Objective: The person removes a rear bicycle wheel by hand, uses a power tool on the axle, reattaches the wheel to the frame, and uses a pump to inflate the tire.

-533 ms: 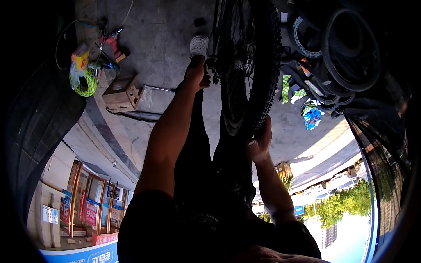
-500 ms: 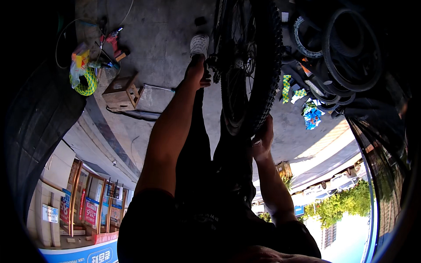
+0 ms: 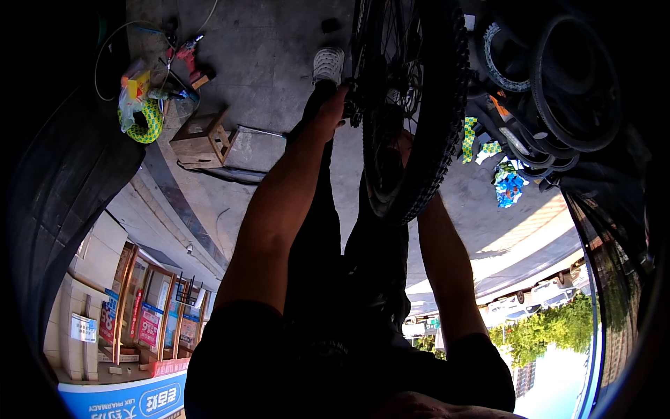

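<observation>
Behind the knobby bicycle wheel [image 3: 441, 126], the right hand [image 3: 403, 145] is mostly hidden.

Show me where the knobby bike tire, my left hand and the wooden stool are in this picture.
Knobby bike tire [image 3: 445, 119]: head view, on the tread.
Left hand [image 3: 332, 114]: head view, on the back of the hand.
Wooden stool [image 3: 194, 151]: head view, on a wooden panel.

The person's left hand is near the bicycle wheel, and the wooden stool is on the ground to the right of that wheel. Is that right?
Not quite: the wooden stool is to the left of the bicycle wheel, as the head view shows. The left hand is indeed near the wheel.
</observation>
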`<state>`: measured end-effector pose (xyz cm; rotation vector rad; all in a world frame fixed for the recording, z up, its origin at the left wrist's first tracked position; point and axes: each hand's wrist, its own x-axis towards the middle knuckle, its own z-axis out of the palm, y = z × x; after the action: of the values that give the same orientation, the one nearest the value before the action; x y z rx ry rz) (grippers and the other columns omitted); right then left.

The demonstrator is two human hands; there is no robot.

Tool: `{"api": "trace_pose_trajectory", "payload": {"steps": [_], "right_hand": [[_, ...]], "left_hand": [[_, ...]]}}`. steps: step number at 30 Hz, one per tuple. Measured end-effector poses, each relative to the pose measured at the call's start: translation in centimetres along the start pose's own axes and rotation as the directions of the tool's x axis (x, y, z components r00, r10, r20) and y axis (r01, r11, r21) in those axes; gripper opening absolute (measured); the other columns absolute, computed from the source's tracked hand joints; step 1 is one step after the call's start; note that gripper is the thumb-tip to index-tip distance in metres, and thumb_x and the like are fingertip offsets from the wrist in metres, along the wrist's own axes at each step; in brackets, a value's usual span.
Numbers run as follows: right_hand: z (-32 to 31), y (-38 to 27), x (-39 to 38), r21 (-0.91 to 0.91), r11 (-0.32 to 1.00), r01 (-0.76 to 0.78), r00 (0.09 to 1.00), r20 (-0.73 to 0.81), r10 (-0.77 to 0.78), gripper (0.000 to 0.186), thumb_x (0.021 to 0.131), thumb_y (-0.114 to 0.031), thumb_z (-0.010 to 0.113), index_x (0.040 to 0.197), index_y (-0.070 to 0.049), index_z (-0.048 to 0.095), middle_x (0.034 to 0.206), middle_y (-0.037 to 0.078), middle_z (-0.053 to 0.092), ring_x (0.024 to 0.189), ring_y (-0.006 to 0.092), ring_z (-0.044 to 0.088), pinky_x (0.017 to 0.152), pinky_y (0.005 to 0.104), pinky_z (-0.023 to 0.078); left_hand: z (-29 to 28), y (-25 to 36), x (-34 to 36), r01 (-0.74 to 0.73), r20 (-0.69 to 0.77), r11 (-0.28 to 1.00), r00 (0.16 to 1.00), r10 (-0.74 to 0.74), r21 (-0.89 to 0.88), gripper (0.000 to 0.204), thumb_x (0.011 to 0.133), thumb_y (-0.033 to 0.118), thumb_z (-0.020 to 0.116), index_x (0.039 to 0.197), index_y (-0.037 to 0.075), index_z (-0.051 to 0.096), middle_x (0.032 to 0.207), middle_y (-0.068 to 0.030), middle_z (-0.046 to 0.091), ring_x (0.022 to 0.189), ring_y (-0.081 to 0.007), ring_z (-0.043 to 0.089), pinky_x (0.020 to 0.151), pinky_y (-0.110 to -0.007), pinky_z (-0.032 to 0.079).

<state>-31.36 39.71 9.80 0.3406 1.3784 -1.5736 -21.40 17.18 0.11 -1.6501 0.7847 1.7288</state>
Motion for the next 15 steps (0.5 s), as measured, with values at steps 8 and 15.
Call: {"api": "trace_pose_trajectory", "payload": {"steps": [8, 15], "right_hand": [[0.3, 0.6, 1.3, -0.054, 0.997, 0.056, 0.998, 0.036, -0.054, 0.048, 0.107, -0.036, 0.043, 0.131, 0.004, 0.055, 0.121, 0.014, 0.066, 0.104, 0.0215, 0.067, 0.090, 0.0359, 0.056], [0.4, 0.3, 1.9, -0.093, 0.992, 0.083, 0.996, 0.037, -0.080, 0.043, 0.107, -0.032, 0.043, 0.129, 0.003, 0.057, 0.118, 0.014, 0.068, 0.101, 0.0212, 0.068, 0.087, 0.0348, 0.057]], "left_hand": [[-0.2, 1.2, -2.4, 0.060, 0.104, 0.994, 0.992, -0.070, 0.097, 0.099, 0.090, 0.084, 0.031, 0.155, 0.010, 0.034, 0.129, -0.0223, 0.062, 0.118, -0.0336, 0.062, 0.096, -0.051, 0.047], [0.0, 3.2, -4.9, 0.218, 0.168, 0.972, 0.959, -0.230, 0.089, 0.122, 0.082, 0.094, 0.026, 0.152, -0.005, 0.031, 0.118, -0.0360, 0.064, 0.096, -0.0395, 0.072, 0.087, -0.046, 0.052]]}}
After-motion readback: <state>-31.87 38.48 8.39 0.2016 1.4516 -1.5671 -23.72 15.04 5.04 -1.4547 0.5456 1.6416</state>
